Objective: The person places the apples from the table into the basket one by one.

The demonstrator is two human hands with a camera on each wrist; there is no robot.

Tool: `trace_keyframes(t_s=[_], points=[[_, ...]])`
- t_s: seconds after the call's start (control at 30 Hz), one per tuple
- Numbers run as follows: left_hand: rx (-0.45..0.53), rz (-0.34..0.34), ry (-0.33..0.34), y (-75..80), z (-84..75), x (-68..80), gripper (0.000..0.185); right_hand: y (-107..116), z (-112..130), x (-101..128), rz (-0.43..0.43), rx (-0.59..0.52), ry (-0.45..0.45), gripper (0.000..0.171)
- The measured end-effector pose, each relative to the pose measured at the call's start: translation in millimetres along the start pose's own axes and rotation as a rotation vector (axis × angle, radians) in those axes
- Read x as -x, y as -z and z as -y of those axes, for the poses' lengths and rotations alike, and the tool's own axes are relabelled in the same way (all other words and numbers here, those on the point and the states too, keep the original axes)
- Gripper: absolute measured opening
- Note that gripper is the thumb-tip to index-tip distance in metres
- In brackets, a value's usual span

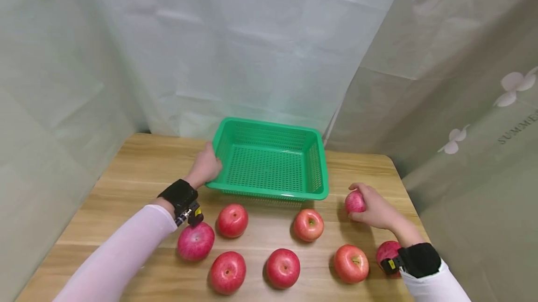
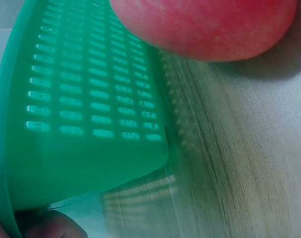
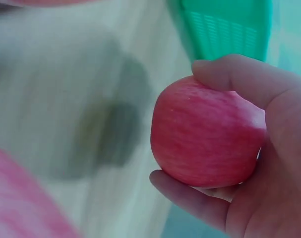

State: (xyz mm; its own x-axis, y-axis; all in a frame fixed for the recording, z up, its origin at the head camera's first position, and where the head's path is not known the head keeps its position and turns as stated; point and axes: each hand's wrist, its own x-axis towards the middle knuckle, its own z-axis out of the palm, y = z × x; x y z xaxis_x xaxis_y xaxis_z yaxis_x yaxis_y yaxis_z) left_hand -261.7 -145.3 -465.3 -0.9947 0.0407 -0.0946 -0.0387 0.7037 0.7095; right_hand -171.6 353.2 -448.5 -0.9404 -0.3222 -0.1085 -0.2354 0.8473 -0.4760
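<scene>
A green perforated basket (image 1: 273, 193) stands at the back middle of the wooden table (image 1: 126, 171). My left hand (image 1: 207, 163) grips its left rim; in the left wrist view a fingertip (image 2: 51, 229) shows under the basket's rim (image 2: 1, 188). My right hand (image 1: 370, 206) holds a red apple (image 1: 354, 202) just above the table, right of the basket's front corner. The right wrist view shows thumb and fingers (image 3: 190, 198) curled round this apple (image 3: 207, 134), with the basket (image 3: 224, 29) beyond it.
Several more red apples lie in front of the basket, among them one at the left (image 1: 195, 241), one at the middle (image 1: 283, 268) and one beside my right wrist (image 1: 384, 250). White curtains close in the table at the back and sides.
</scene>
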Motion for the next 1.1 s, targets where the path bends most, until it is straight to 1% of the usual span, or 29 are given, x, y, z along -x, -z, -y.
trace_keyframes(t_s=[0.17, 0.4, 0.5, 0.6, 0.7, 0.83, 1.0, 1.1], points=[[-0.006, -0.007, -0.004, 2.8, -3.5, 2.7, 0.067, 15.6, 8.7, -13.3, -0.064, -0.012, -0.001, 0.072], [-0.005, -0.011, 0.0, 3.2, -5.1, 2.7, 0.067, 29.6, 25.3, -37.1, -0.166, 0.027, 0.061, 0.068], [-0.013, -0.013, 0.007, 1.3, -3.8, 1.9, 0.069, 35.9, 34.5, -46.9, -0.205, 0.024, 0.051, 0.068], [-0.016, -0.011, 0.013, -1.2, -1.1, 1.5, 0.069, 39.8, 44.4, -58.6, -0.224, 0.002, 0.038, 0.07], [-0.024, -0.014, 0.018, -2.5, 0.1, 2.4, 0.068, 39.7, 53.9, -72.8, -0.209, -0.017, 0.04, 0.07], [-0.026, -0.017, 0.015, -2.5, -0.7, 2.7, 0.067, 35.0, 64.9, -93.2, -0.166, -0.015, 0.066, 0.071], [-0.026, -0.022, 0.003, -1.1, -2.2, 1.1, 0.066, 29.1, 78.2, -116.0, -0.125, -0.008, 0.11, 0.073], [-0.021, -0.018, 0.007, -1.0, -2.1, 1.3, 0.066, 25.0, 83.6, -126.4, -0.1, -0.013, 0.138, 0.074]])
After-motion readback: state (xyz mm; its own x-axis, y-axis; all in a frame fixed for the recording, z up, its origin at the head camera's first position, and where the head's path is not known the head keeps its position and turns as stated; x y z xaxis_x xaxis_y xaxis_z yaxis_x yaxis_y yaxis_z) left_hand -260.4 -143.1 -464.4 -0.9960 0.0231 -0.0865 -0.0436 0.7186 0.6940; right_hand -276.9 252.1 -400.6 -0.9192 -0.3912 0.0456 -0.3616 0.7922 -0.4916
